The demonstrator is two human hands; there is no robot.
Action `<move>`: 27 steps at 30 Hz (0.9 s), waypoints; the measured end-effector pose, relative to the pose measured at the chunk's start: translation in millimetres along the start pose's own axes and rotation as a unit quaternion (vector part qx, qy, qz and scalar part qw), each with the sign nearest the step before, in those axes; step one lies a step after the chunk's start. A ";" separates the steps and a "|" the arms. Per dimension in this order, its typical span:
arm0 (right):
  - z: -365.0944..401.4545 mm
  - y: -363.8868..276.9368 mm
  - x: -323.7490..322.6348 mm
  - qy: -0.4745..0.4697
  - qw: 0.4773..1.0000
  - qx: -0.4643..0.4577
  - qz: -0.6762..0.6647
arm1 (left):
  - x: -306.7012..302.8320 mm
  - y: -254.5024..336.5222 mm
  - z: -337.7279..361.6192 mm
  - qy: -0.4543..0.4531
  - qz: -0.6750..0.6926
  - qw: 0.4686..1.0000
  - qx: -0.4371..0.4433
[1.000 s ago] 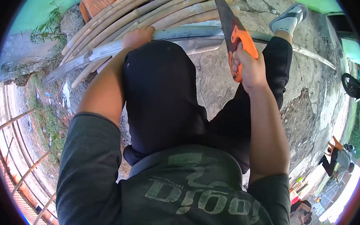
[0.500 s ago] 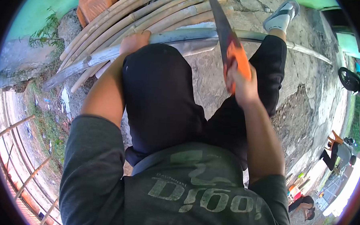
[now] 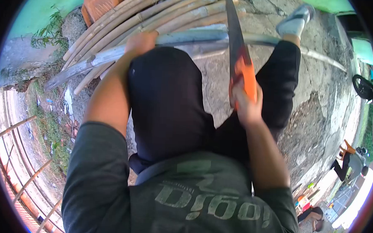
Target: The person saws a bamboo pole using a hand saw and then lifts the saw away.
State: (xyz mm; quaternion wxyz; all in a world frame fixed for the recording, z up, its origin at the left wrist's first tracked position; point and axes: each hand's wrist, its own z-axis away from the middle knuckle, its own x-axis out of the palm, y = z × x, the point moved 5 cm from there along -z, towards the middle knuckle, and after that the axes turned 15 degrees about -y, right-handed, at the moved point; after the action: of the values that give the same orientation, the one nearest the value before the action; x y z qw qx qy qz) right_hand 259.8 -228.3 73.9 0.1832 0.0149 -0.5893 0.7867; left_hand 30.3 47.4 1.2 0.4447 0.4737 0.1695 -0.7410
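Rough concrete ground (image 3: 217,76) spreads beneath the person's legs, the left knee (image 3: 167,70) bent up close to the work and the right leg (image 3: 282,75) stretched out to the other side. Beyond the left knee lies a fanned stack of bamboo poles (image 3: 157,11). Nearest the person, one grey pole (image 3: 190,36) runs crosswise past the left knee and on by the right ankle; whether either leg presses on it I cannot tell.

An orange-handled handsaw (image 3: 238,44) stands across this pole, its blade pointing away from the body and crossing between the knee and the right foot. The right hand (image 3: 247,100) is closed around the saw's handle. The left hand (image 3: 142,41) grips the grey pole beside the knee — its fingertips are largely hidden.

Cutting across the pole looks like the step in hand, though the view does not show whether the teeth are in the wood. The next stroke would call for a firm left hold, the blade kept square to the pole, and an even push and pull — with the left fingers well apart from the teeth.
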 end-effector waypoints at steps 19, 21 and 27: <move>76.6 -57.7 -15.8 0.012 0.965 -0.004 0.263 | 6.4 3.7 7.7 0.063 -0.028 0.997 -0.020; 71.3 -69.3 -10.8 -0.018 0.937 -0.043 0.345 | 5.7 5.9 7.6 0.074 -0.032 0.997 -0.016; 86.0 -106.1 -22.5 0.052 0.989 0.005 0.136 | 9.1 -0.7 -0.4 0.096 -0.037 0.995 -0.007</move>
State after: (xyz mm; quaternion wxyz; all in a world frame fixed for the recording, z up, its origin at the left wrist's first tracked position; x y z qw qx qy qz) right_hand 296.7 -289.3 192.5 0.1046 -0.1050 -0.5719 0.8068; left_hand 28.5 43.5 -6.9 0.4023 0.5328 0.2340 -0.7067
